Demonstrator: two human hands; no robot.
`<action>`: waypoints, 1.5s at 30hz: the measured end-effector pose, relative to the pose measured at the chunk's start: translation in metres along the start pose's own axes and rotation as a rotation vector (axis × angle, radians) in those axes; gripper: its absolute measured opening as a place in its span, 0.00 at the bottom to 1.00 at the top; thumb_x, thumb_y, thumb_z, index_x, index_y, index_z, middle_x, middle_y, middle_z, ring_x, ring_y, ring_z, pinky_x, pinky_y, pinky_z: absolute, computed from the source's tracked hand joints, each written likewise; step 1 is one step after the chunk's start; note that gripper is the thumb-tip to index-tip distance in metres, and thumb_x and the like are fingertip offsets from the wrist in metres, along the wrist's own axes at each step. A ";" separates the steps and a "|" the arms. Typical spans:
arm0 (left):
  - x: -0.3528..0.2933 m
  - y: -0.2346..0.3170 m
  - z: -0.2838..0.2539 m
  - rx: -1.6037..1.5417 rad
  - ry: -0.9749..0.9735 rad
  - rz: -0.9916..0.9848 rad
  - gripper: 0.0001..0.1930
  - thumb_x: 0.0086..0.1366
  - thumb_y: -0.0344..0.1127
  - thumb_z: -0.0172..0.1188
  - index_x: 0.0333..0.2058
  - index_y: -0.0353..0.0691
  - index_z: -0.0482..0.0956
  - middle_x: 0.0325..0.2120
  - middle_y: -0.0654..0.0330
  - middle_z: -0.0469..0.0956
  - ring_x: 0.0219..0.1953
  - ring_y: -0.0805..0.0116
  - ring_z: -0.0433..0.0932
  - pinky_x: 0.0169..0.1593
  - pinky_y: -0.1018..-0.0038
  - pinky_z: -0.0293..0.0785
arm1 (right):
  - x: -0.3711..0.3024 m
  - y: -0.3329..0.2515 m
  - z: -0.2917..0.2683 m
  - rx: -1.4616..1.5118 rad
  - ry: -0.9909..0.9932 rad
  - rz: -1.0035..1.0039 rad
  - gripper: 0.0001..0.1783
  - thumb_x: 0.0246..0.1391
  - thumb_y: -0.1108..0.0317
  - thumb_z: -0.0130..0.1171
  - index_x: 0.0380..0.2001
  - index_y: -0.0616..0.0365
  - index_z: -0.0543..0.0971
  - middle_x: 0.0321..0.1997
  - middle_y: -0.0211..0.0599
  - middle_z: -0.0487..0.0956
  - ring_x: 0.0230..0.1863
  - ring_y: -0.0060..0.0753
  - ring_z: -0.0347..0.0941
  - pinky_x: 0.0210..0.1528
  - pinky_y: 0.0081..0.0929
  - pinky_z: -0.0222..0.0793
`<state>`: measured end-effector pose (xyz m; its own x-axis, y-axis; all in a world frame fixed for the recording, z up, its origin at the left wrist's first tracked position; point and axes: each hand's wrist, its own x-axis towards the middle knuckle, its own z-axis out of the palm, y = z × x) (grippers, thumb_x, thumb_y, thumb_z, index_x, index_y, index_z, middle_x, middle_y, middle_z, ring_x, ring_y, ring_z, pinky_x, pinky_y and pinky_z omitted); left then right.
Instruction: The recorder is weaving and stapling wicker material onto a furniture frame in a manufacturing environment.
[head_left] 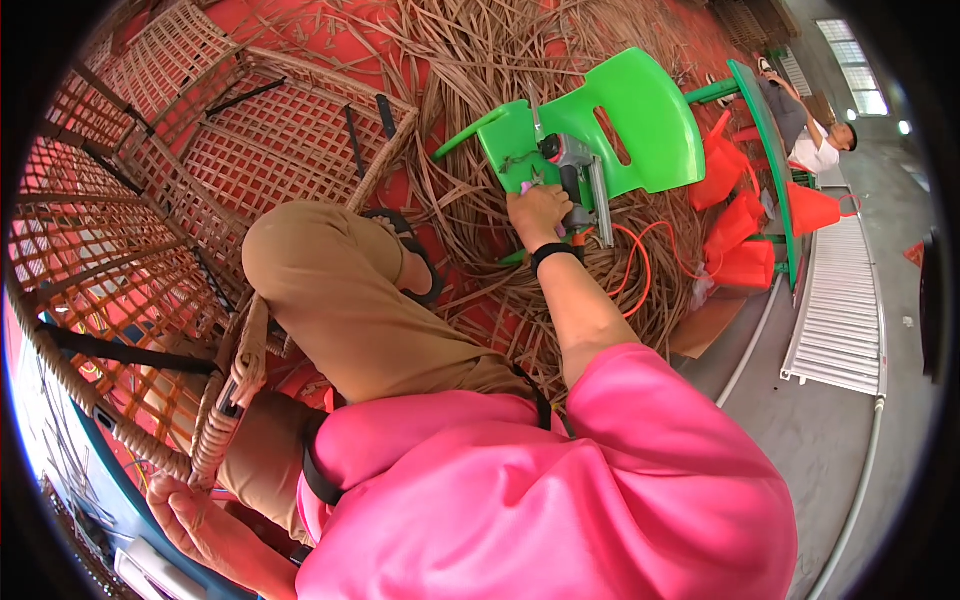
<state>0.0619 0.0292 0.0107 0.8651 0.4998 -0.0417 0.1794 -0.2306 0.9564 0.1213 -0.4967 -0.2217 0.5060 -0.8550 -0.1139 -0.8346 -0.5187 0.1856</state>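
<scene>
My right hand [540, 212] reaches over a small green plastic chair [640, 120], its fingers closed round a small purple-handled tool [527, 187] whose kind I cannot make out. Beside that hand, a grey and black nail or staple gun [572, 160] rests on the chair seat, an orange hose [640, 262] nearby. At lower left, my left hand [190, 522] has its fingers curled together at the wrapped corner of a woven rattan-like frame [212, 440]; whatever they pinch is hidden. Brown strands wind around the frame's bars.
Loose brown weaving strands [450, 190] cover much of the red floor. Another woven frame [290, 130] lies at the upper left. Red plastic containers [735, 235] sit right of the chair, by a green table edge [770, 160]. Farther right are a white slatted rack [840, 300] and another person [815, 150].
</scene>
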 end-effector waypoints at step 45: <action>0.009 0.020 0.022 -0.243 -0.092 0.005 0.05 0.57 0.27 0.58 0.27 0.37 0.69 0.25 0.61 0.71 0.30 0.73 0.70 0.39 0.76 0.67 | 0.325 0.014 0.058 0.151 -0.040 -0.677 0.26 0.52 0.53 0.50 0.35 0.71 0.79 0.35 0.62 0.79 0.39 0.59 0.76 0.36 0.51 0.61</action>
<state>0.0834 0.0108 0.0235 0.9067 0.4186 -0.0521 0.0666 -0.0200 0.9976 0.2616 -0.7819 -0.3124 0.9201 -0.3407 -0.1933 -0.3604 -0.9296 -0.0770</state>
